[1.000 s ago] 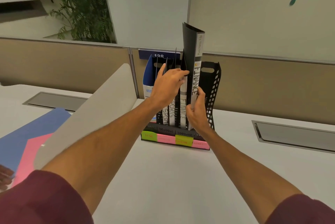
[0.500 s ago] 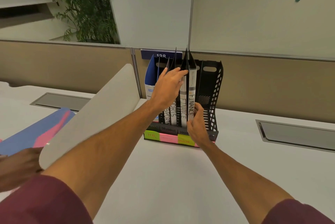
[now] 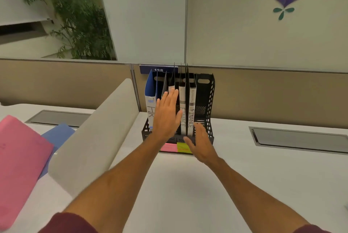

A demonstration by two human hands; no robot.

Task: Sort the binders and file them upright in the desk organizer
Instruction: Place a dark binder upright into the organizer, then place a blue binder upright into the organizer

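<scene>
our left hand [image 3: 166, 117] is flat, fingers straight and close together, held over the spines in the middle of the black perforated plastic desk organizer [image 3: 208, 100]. we cannot tell whether it actually presses them. our right hand [image 3: 202, 142] is spread and relaxed, holding nothing, with its fingertips at the foot of the right-hand black binder with a white finance spine [image 3: 192, 108]. that binder stands upright in its slot, just beside a second finance-labelled binder [image 3: 182, 112]. the blue binder marked hr [image 3: 150, 104] is at the far left, and the rightmost slot looks free.

we read this as squaring up. we should push the spines back evenly with flat fingers so each seats against the rear wall. the right hand can steady the organizer's front lip so it does not slide on the white desk [image 3: 188, 185]. we should also check each spine against the pink and yellow sticky labels [image 3: 177, 147]. the pink folder [image 3: 20, 157] and blue folder [image 3: 56, 136] to the left probably come next.
</scene>
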